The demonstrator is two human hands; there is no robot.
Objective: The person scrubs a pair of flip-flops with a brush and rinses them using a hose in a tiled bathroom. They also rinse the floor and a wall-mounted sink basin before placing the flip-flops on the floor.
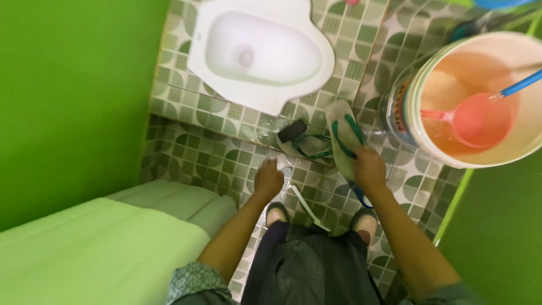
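- Right hand [368, 168] grips a green-strapped sandal [342, 135], its long axis pointing away toward the squat toilet [261, 53].
- Left hand [268, 179] is fisted on a white brush [305, 206]; its head is hidden.

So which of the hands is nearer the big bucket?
The right hand, gripping a green-strapped sandal just left of the bucket. The left hand is farther left, by the brush.

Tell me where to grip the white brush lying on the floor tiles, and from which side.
Grip the brush by its long white handle, near the free end that points toward the person's feet. Come from above: it lies flat on the floor, so fingers can pinch across the thin handle. The head end sits under the left hand, so that end is crowded. The right hand is busy holding a sandal.
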